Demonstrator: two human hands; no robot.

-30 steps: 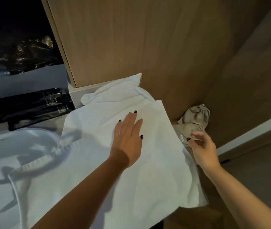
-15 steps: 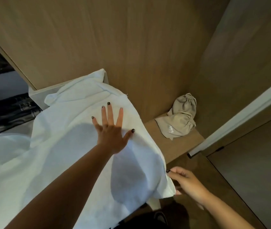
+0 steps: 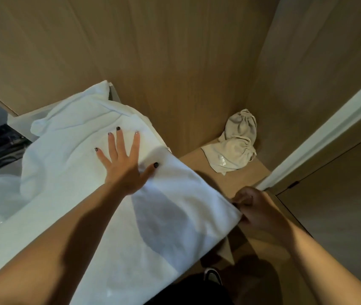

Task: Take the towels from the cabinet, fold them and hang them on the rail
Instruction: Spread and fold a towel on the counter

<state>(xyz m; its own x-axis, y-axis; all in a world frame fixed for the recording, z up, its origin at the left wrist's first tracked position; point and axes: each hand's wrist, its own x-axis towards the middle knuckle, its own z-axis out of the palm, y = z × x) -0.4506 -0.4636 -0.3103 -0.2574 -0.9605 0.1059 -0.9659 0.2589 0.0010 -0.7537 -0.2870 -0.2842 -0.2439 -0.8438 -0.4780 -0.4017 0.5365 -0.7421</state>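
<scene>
Towel (image 3: 82, 164), white, large: spread over a raised surface at the left of the view, bunched and creased toward its far end, smoother toward the near end, where its right corner hangs past the edge.

Left hand (image 3: 123, 166): laid flat on the middle of the towel, palm down, fingers straight and fanned wide, thumb out to the right; dark polish on the nails. It presses the cloth and grasps nothing.

Right hand (image 3: 256, 210): at the towel's near right corner, fingers curled, pinching the edge of the cloth between thumb and fingertips.

Drawstring bags (image 3: 235, 148), beige cloth, apparently two: slumped together on a low wooden ledge (image 3: 197, 159) in the corner, well to the right of the towel and apart from it.

Wood-grain panels (image 3: 175, 62): behind the towel and along the right side.

White strip (image 3: 329, 133): runs diagonally at the right.

Shoe (image 3: 212, 275), partly seen: at the bottom, beneath the towel's hanging edge.
</scene>
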